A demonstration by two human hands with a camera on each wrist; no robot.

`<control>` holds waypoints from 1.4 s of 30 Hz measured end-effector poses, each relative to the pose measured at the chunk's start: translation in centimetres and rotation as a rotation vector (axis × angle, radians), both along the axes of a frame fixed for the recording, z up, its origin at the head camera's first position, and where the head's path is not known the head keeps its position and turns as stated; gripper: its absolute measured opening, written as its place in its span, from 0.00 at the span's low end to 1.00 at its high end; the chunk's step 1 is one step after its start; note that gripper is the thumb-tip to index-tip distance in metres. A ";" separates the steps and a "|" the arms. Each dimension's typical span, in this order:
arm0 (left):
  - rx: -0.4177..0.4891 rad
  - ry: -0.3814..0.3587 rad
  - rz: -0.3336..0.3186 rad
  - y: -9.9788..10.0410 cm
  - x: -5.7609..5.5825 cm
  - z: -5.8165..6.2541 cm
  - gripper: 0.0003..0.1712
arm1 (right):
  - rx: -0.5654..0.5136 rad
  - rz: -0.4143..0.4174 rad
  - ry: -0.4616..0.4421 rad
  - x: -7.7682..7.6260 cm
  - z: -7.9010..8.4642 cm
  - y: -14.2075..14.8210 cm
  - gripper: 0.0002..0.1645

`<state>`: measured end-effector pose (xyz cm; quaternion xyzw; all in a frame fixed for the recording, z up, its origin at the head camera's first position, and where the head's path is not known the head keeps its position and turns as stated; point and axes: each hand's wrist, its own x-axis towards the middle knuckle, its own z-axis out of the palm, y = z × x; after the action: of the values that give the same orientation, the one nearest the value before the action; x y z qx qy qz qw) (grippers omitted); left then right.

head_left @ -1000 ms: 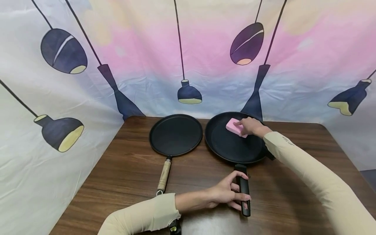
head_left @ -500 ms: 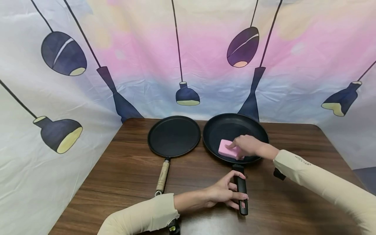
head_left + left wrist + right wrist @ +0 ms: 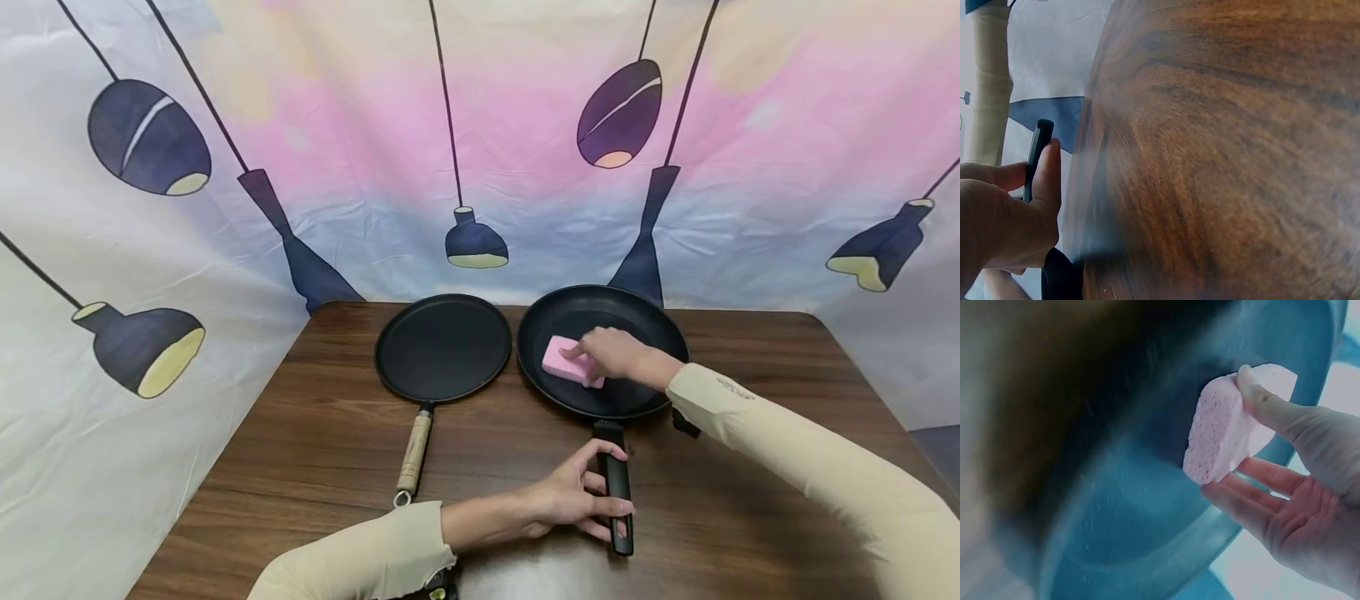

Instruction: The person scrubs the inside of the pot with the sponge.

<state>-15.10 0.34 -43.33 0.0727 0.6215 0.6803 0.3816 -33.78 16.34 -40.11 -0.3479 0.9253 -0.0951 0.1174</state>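
A black frying pan (image 3: 622, 396) lies at the back of the wooden table. Its black handle (image 3: 618, 479) points toward the near side, and my left hand (image 3: 566, 496) grips it with fingers and thumb on opposite sides. The left wrist view shows that handle (image 3: 1038, 153) pinched between thumb and finger. Inside the pan, my right hand (image 3: 615, 354) holds a pink sponge (image 3: 562, 360) against the left part of the base. Seen from the right wrist, the sponge (image 3: 1213, 431) is porous and thick, with the thumb on one face and the fingers along its lower edge.
Left of the frying pan lies a flat black griddle pan (image 3: 444, 350) with a wooden handle (image 3: 414, 454) ending in a ring. The wooden table (image 3: 300, 450) meets a cloth backdrop (image 3: 375, 167) printed with hanging lamps. The two pans sit nearly rim to rim.
My right hand has moved the sponge from the pan's far right area toward the near side, then back a little and left. The left hand keeps its grip on the handle.
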 end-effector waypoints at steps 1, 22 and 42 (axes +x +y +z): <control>0.003 -0.001 0.003 0.0 0.1 0.0 0.30 | 0.017 -0.037 -0.013 -0.7 0.1 0.0 0.36; 0.004 -0.002 0.029 -1.2 -0.2 0.2 0.29 | 0.065 0.074 0.044 0.5 0.1 1.3 0.32; -0.010 -0.004 -0.003 0.1 -0.2 0.3 0.32 | 0.066 -0.138 -0.002 -3.7 0.2 2.6 0.32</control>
<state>-15.35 0.39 -43.00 0.0703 0.6240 0.6767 0.3844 -37.46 18.92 -39.88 -0.2790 0.9496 -0.0730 0.1231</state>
